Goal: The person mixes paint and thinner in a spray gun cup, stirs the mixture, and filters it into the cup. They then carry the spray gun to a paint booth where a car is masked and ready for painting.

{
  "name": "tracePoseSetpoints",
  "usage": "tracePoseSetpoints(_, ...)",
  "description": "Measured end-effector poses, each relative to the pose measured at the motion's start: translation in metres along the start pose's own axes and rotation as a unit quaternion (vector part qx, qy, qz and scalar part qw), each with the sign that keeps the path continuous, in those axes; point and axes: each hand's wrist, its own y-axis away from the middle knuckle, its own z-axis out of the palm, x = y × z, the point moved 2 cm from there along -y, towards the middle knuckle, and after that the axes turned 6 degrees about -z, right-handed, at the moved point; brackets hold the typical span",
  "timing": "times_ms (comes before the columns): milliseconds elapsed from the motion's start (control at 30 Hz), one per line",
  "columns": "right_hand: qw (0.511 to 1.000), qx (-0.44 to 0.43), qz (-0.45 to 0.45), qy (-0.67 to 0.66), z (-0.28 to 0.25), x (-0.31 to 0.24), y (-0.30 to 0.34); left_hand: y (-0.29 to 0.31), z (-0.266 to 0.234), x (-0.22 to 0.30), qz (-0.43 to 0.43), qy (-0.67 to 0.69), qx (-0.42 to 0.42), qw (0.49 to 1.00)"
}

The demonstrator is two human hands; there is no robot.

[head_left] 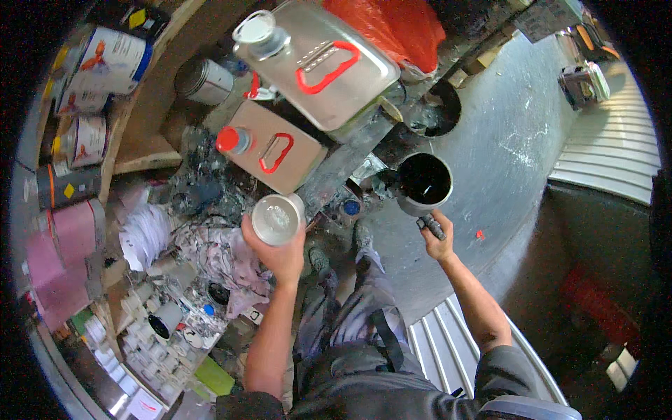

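Note:
My left hand (275, 253) is wrapped round a whitish plastic cup (275, 220), its open top facing up and its inside looking pale. My right hand (439, 238) is closed on a short dark handle (432, 227) below a round grey cup (425, 180) with a black inside. Whether handle and cup are one piece, such as a spray gun, I cannot tell. Just beyond my left hand stands a metal can with a red cap (269, 147) and a red carrying handle. Behind it is a larger metal can with a white cap (318, 66).
Paint-stained rags (227, 252) and stacked cups (150, 350) lie on the left bench. Tins (112, 61) fill a wooden shelf at far left. A red plastic bag (392, 31) sits behind the cans. A dark bucket (441, 112) stands beyond my right hand, near the grey floor (490, 161).

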Motion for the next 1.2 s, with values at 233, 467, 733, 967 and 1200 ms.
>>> tracePoseSetpoints(233, 0.993, -0.019, 0.107, -0.040, -0.007, -0.006, -0.005, -0.031, 0.022, -0.057, 0.008, 0.013, 0.017, 1.000)
tracePoseSetpoints(467, 0.993, -0.008, 0.099, -0.061, -0.005, -0.050, -0.016, 0.002, -0.004, -0.047, 0.034, -0.008, 0.003, 0.999)
tracePoseSetpoints(733, 0.993, 0.037, 0.101, -0.055, -0.002, -0.091, -0.023, 0.106, -0.155, -0.087, 0.199, 0.001, -0.091, 0.976)
tracePoseSetpoints(967, 0.977, 0.126, 0.125, -0.116, -0.011, -0.082, -0.025, 0.042, -0.289, -0.173, -0.018, -0.176, 0.062, 0.982)
tracePoseSetpoints(1200, 0.998, 0.019, 0.047, -0.042, -0.018, -0.077, -0.027, 0.010, -0.302, -0.206, -0.053, -0.260, -0.055, 0.962)
